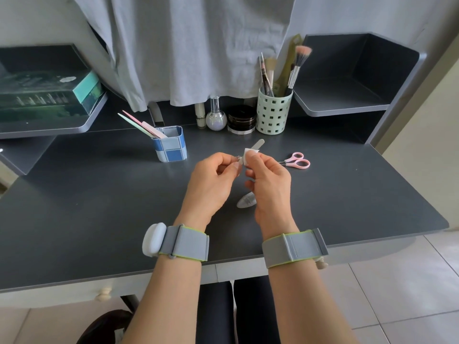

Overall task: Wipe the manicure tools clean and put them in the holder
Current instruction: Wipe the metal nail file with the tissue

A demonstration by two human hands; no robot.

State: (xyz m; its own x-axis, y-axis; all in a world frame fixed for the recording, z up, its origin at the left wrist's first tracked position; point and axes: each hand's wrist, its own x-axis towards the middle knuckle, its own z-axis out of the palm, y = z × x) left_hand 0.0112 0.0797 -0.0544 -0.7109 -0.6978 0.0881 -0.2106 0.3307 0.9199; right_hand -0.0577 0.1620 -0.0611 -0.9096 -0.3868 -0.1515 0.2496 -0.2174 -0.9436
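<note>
left hand [213, 180] pinching nail file [258, 143] base, right hand [269, 180] pinching white wipe [249, 153] around it, pink scissors [296, 161] right of file, blue holder [171, 145] left

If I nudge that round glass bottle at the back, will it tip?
The round glass bottle probably tips easily: a bulbous body under a narrow neck, seemingly a small base. Likely fragile and slick. The black jar close beside it might catch it.
</note>
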